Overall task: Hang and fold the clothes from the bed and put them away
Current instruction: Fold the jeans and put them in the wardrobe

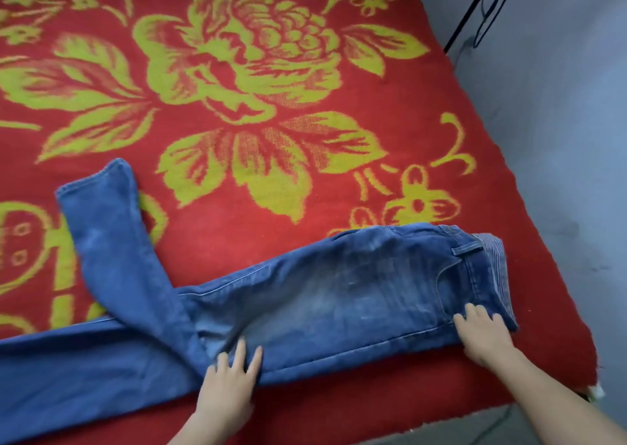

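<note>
The left hand [230, 382] is lying flat on the jeans [339, 292], its grip spread, straight fingers pressing the denim near the near seam where the two legs are crossing. The right hand [485, 337] is likewise resting with its grip spread and pinching nothing, fingertips pressing just beside the ribbed waistband [493, 268] at the right end. The jeans are lying lengthwise along the near edge of the bed, blue denim with pale faded patches over the thigh and a belt loop [466, 250] showing near the top. One leg is bending up toward the far left and ending in a stitched cuff [95, 183]; the other is running flat off the left edge of the view. A woolly red blanket [237, 227] with big yellow-green woven flowers is covering the bed. A grey wall [559, 122] is standing to the right, with a black cable [483, 20] hanging against it.
</note>
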